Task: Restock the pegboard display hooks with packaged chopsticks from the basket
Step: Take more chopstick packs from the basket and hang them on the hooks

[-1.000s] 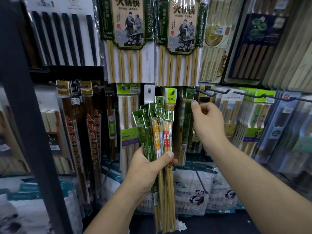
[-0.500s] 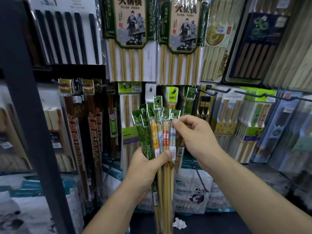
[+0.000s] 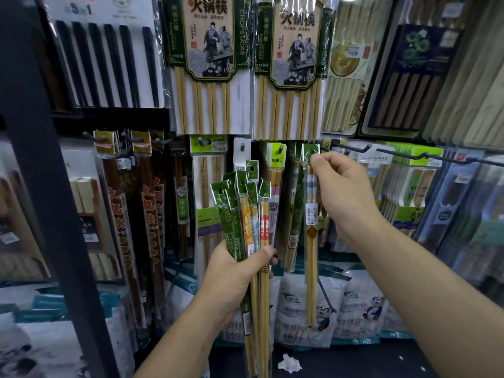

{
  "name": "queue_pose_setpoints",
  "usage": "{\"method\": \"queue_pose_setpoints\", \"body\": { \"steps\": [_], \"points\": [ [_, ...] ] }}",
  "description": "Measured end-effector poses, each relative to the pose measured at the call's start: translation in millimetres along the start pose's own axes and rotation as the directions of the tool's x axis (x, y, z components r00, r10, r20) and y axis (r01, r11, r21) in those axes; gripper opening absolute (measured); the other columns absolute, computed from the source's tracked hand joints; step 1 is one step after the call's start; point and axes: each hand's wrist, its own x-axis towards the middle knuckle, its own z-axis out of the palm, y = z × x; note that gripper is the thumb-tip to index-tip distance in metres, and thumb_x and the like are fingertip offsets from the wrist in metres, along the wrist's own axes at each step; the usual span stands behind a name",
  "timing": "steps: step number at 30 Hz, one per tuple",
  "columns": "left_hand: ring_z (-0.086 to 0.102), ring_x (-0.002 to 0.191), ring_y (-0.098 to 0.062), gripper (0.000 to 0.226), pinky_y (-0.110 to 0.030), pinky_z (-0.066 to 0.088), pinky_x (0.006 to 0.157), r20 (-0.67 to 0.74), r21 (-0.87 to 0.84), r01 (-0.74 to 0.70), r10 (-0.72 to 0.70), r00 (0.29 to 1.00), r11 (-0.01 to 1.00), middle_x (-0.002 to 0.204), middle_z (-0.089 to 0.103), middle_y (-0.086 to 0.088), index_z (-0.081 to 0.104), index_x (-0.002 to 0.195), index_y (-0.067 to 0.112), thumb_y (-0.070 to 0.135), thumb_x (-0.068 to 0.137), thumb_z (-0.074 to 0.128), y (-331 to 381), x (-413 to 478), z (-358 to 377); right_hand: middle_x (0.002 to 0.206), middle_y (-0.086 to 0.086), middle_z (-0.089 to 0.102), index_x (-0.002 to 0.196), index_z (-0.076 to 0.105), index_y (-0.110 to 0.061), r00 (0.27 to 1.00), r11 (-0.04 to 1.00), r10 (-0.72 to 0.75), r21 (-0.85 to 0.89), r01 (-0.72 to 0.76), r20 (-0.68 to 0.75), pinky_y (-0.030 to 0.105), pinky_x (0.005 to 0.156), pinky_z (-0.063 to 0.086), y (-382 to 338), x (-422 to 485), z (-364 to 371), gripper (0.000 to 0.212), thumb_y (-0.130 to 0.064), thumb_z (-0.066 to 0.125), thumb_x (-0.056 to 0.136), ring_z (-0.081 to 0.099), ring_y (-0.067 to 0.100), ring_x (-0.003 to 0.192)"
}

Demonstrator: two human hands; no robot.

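While clamping a bundle of chopstick packs [image 3: 246, 214] upright in the left hand [image 3: 234, 274], with thumb pressed across the front and fingers wrapped behind, pinches a single pack [image 3: 311, 241] by its green header between thumb and forefinger of the right hand [image 3: 346, 195]. Holds that header up at the tip of a black peg hook [image 3: 351, 150], just below two large hotpot chopstick cards [image 3: 294, 64]; cannot tell whether the header hole sits on the hook. Lets the single pack hang straight down, apart from the bundle, just in front of other green-headed packs [image 3: 296, 214] on the display. Fans the bundle's green headers out at the top, lower than the hook and to its left. Faces dark red-lettered packs [image 3: 122, 214] at left, a card of black chopsticks [image 3: 109, 64] upper left, white panda-print bags [image 3: 354, 309] along the bottom, and a crumpled scrap of paper [image 3: 289, 364] on the dark floor.
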Motion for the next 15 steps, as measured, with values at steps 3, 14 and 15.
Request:
{"method": "queue_pose_setpoints", "body": {
  "steps": [3,14,15],
  "points": [
    [0.075,0.081,-0.019,0.011,-0.024,0.057,0.065,-0.004,0.015,-0.001,0.001,1.000,1.000,0.084,0.077,-0.009,0.072,0.102,0.003,0.007,0.092,0.072,-0.7,0.0,0.3,0.053,-0.012,0.039,0.082,0.062,-0.007,1.000,1.000,0.002,-0.002,-0.002,-0.012,0.014,0.045,0.037,1.6,3.5,-0.3,0.032,-0.030,0.054,0.104,0.036,0.007,0.049],
    [0.077,0.083,-0.021,0.018,-0.026,0.059,0.065,-0.029,0.010,0.023,-0.023,0.999,1.000,0.088,0.079,-0.011,0.071,0.108,0.002,0.008,0.091,0.075,-1.7,0.9,-0.7,0.066,0.004,0.041,0.084,0.061,-0.005,0.999,0.999,0.039,0.016,-0.038,-0.009,0.024,0.060,0.043,4.1,4.9,2.6,0.032,-0.030,0.055,0.102,0.040,0.017,0.061],
    [0.077,0.083,-0.021,0.019,-0.026,0.058,0.065,-0.028,0.007,0.024,-0.024,0.999,1.000,0.089,0.079,-0.011,0.071,0.108,0.001,0.008,0.091,0.076,-2.1,0.8,-1.0,0.069,0.007,0.041,0.082,0.059,-0.004,0.999,0.999,0.045,0.028,-0.044,-0.013,0.027,0.063,0.044,4.0,4.7,2.8,0.033,-0.030,0.054,0.102,0.039,0.019,0.063]
  ]
}}
